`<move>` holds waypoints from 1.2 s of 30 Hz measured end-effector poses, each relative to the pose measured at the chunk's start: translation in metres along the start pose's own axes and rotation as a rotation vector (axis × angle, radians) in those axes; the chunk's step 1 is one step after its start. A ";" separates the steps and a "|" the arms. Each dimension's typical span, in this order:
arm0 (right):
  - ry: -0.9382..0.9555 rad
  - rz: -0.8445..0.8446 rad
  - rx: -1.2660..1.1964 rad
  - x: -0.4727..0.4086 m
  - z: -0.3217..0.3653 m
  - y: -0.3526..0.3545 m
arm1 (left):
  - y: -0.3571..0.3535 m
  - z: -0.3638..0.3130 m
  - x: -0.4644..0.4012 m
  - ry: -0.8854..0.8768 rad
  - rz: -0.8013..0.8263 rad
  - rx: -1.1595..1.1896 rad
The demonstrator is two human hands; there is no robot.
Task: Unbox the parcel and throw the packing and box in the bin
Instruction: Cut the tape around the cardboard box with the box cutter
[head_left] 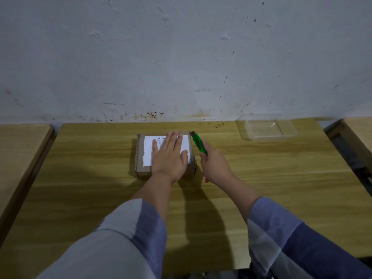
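A small brown cardboard parcel [142, 158] with a white label on top lies in the middle of the wooden table [261, 178]. My left hand [170, 156] rests flat on the parcel's top, fingers spread, covering much of the label. My right hand [215, 167] is just right of the parcel and grips a green box cutter [199, 143]. The cutter points away from me along the parcel's right edge, its tip near the far right corner. No bin is in view.
A clear plastic container [265, 127] stands at the table's back right, near the stained white wall [181, 57]. Other wooden tables flank this one on the left [18, 150] and the right [360, 129], with narrow gaps between.
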State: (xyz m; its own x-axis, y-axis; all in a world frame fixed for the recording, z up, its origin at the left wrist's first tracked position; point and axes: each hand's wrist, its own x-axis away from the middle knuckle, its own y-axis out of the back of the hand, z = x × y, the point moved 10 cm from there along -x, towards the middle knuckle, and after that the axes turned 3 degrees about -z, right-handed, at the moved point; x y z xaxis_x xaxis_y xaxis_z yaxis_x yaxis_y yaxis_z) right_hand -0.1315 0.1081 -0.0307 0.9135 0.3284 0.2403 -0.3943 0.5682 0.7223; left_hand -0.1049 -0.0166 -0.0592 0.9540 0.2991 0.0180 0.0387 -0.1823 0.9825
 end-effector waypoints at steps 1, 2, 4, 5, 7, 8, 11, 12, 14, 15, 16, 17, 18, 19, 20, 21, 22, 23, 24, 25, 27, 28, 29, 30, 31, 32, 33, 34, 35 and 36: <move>0.001 0.005 0.000 0.000 0.001 -0.001 | 0.000 0.000 0.000 0.000 0.001 -0.004; -0.006 0.010 -0.003 0.000 0.002 -0.002 | 0.000 0.000 0.000 0.001 0.001 -0.008; -0.024 0.021 0.001 0.000 0.003 -0.004 | -0.001 0.000 0.000 0.001 0.004 -0.011; -0.029 0.027 0.011 0.000 0.003 -0.004 | -0.001 0.000 0.000 0.000 0.006 -0.012; -0.031 0.044 0.043 0.001 0.007 -0.004 | -0.001 0.000 0.000 -0.004 0.010 -0.017; -0.024 0.050 0.059 0.001 0.010 -0.003 | -0.001 -0.001 0.000 -0.007 0.014 -0.022; -0.011 0.077 0.101 0.002 0.019 -0.002 | -0.003 -0.001 -0.001 -0.011 0.032 -0.044; -0.021 0.090 0.103 0.004 0.020 -0.001 | -0.003 -0.001 -0.001 -0.011 0.037 -0.048; -0.048 0.117 0.094 0.008 0.018 0.002 | -0.004 -0.001 -0.002 -0.007 0.038 -0.051; -0.059 0.128 0.086 0.011 0.017 0.003 | -0.004 0.000 -0.002 -0.004 0.036 -0.053; -0.063 0.135 0.081 0.015 0.016 0.005 | -0.005 0.000 -0.003 -0.002 0.036 -0.057; -0.058 0.139 0.086 0.018 0.015 0.005 | -0.005 0.000 -0.003 0.001 0.037 -0.060; -0.049 0.144 0.100 0.022 0.015 0.004 | -0.006 0.000 -0.003 0.004 0.038 -0.061; -0.043 0.145 0.115 0.025 0.015 0.003 | -0.006 0.000 -0.004 0.006 0.037 -0.062; -0.040 0.139 0.125 0.029 0.014 0.002 | -0.007 0.001 -0.004 0.008 0.036 -0.059; -0.039 0.130 0.129 0.033 0.013 0.001 | -0.007 0.001 -0.004 0.009 0.036 -0.052; -0.037 0.121 0.129 0.038 0.012 0.001 | -0.007 0.001 -0.004 0.010 0.035 -0.044; -0.033 0.111 0.126 0.043 0.011 0.000 | -0.007 0.001 -0.004 0.011 0.034 -0.037; -0.029 0.103 0.118 0.048 0.009 0.000 | -0.006 0.001 -0.004 0.012 0.032 -0.032; -0.029 0.095 0.110 0.053 0.007 -0.001 | -0.006 0.001 -0.005 0.012 0.032 -0.028; -0.033 0.079 0.119 0.062 0.004 -0.002 | -0.006 0.001 -0.005 0.012 0.031 -0.024; -0.036 0.073 0.131 0.066 0.003 -0.003 | -0.006 0.001 -0.005 0.010 0.032 -0.022; -0.039 0.070 0.135 0.070 0.002 -0.004 | -0.006 0.001 -0.004 0.010 0.032 -0.022; -0.043 0.068 0.128 0.073 0.002 -0.006 | -0.006 0.001 -0.004 0.010 0.034 -0.020; -0.048 0.064 0.118 0.076 0.001 -0.006 | -0.007 0.001 -0.004 0.011 0.037 -0.019; -0.054 0.064 0.113 0.079 -0.001 -0.007 | -0.007 0.001 -0.003 0.009 0.040 -0.019; -0.056 0.065 0.108 0.082 -0.002 -0.007 | -0.007 0.001 -0.004 0.007 0.042 -0.021; -0.060 0.062 0.098 0.085 -0.004 -0.007 | -0.008 0.001 -0.004 0.005 0.043 -0.023; -0.072 0.047 0.066 0.088 -0.008 -0.006 | -0.008 0.001 -0.004 0.003 0.044 -0.025; -0.092 0.023 0.012 0.091 -0.012 -0.005 | -0.008 0.002 -0.004 0.002 0.044 -0.025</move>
State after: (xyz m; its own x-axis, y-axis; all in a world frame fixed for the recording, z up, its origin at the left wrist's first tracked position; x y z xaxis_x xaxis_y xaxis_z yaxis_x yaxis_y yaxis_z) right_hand -0.0477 0.1442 -0.0203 0.9097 0.2700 0.3154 -0.4146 0.5523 0.7232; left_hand -0.1088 -0.0179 -0.0671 0.9540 0.2935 0.0612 -0.0103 -0.1718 0.9851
